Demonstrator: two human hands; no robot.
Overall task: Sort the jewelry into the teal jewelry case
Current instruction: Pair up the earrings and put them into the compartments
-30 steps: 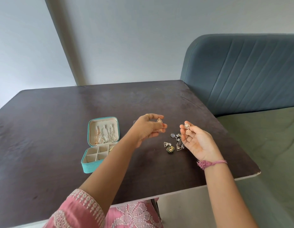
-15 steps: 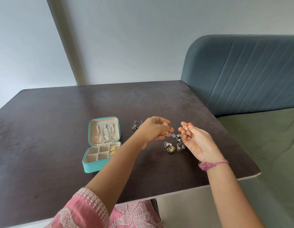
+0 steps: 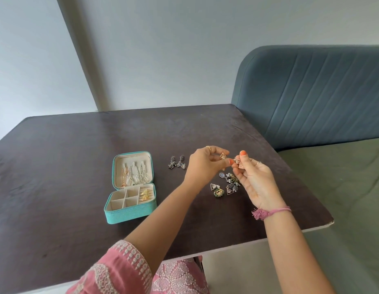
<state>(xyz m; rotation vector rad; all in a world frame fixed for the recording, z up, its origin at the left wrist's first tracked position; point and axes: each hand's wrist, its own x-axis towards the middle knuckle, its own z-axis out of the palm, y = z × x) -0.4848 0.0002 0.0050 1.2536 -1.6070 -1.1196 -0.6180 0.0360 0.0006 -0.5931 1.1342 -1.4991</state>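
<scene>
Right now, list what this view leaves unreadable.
- Head view: the rose-gold earring is partly covered by the right hand.
- The gold earring is half behind the left hand.
- The jewelry pile: pieces overlap and are too small to count.
- The teal jewelry case: the necklaces in the lid are too small to separate.

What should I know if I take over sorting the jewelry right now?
Left hand: pinches a gold earring above the table.
Right hand: pinches the matching earring, close beside the first.
Case: open, left of the hands. Chains hang in the lid; gold pieces sit in the right slot.
Done: those items are stored.
Left: the held pair, two dark earrings beside the case, and the mixed pile under the hands. Four slots look empty.
</scene>
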